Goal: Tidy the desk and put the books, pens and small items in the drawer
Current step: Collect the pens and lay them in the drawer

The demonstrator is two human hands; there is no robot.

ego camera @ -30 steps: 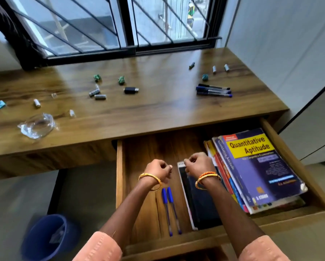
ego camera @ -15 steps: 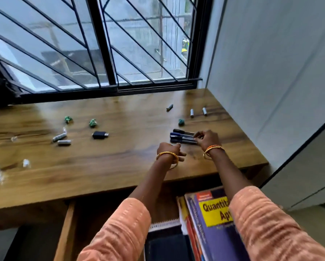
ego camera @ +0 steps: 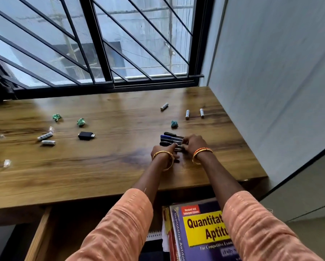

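Observation:
A small bunch of black and blue pens (ego camera: 170, 138) lies on the right part of the wooden desk (ego camera: 101, 166). My right hand (ego camera: 195, 143) is closed over the pens' right ends. Beside it, my left hand (ego camera: 164, 150) has its fingers curled onto the nearest pens. Under the desk edge the drawer (ego camera: 38, 236) stands open. It holds a stack of books topped by a purple and yellow one (ego camera: 201, 228) and a spiral notebook (ego camera: 154, 233); my sleeves hide part of them.
Batteries lie at the back right (ego camera: 187, 114) and at the left (ego camera: 45, 136). A black USB adapter (ego camera: 86, 135), green crumpled paper balls (ego camera: 81, 122), a teal one (ego camera: 174, 123) and clear plastic scraps (ego camera: 7, 163) are scattered about. Behind stands a barred window (ego camera: 101, 53), with a wall on the right.
Both hands left the drawer and reached up onto the desk. The right hand got to the pens first, then the left closed in beside it. The view tilted up.

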